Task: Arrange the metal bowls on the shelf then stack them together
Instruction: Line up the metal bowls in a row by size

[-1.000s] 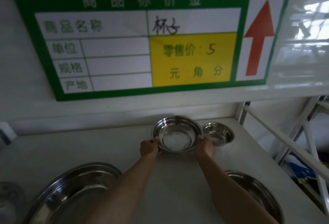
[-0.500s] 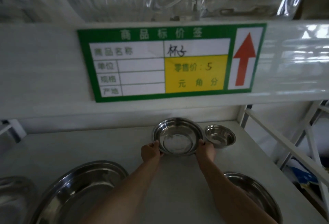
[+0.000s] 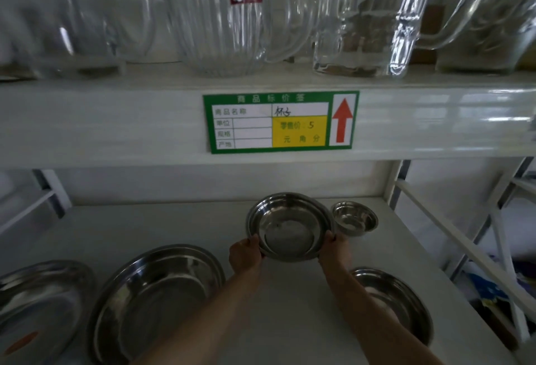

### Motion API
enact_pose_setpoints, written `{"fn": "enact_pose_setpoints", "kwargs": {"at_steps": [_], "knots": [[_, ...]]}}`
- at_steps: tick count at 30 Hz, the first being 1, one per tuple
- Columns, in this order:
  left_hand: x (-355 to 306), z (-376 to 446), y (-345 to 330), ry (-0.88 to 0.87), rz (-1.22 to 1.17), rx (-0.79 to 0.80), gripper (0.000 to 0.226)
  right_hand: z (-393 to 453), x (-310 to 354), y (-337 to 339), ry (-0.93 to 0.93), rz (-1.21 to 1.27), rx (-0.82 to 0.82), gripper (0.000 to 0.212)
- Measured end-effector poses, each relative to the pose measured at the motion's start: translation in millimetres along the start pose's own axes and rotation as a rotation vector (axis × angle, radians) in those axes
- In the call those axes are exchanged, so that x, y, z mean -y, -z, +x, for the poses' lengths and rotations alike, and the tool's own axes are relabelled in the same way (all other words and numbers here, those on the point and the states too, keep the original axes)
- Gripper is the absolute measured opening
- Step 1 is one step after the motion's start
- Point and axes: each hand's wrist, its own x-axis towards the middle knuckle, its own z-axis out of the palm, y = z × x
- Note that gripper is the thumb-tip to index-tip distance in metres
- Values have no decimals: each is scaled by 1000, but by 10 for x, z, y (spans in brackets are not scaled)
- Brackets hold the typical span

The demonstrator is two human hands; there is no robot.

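Note:
A medium metal bowl (image 3: 290,226) is held near the back of the white shelf (image 3: 179,225), tilted toward me. My left hand (image 3: 245,256) grips its left rim and my right hand (image 3: 336,251) grips its right rim. A small metal bowl (image 3: 354,218) stands just right of it. A large metal bowl (image 3: 156,301) lies at front left, with another wide bowl (image 3: 37,303) further left. One more bowl (image 3: 394,301) sits at front right, partly hidden by my right forearm.
The upper shelf board (image 3: 116,123) hangs low over the bowls and carries a green price tag (image 3: 280,122). Glass jugs (image 3: 223,16) stand on top of it. White shelf rails (image 3: 452,237) run along the right side.
My head has pulled back and up, so the upper shelf and the glass jugs have come into view. Both hands keep hold of the medium bowl, which has tilted slightly toward me.

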Motion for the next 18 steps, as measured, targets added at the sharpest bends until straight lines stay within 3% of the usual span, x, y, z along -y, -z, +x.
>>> {"fn": "enact_pose_setpoints", "kwargs": {"at_steps": [7, 12, 18], "knots": [[5, -462, 247, -62, 128, 15, 45, -210, -152, 191, 50, -37, -10, 41], [138, -754, 379, 8, -104, 50, 34, -531, -212, 412, 84, -83, 5, 40], [621, -816, 361, 16, -148, -18, 48, -830, -343, 589, 89, -89, 41, 40]]}}
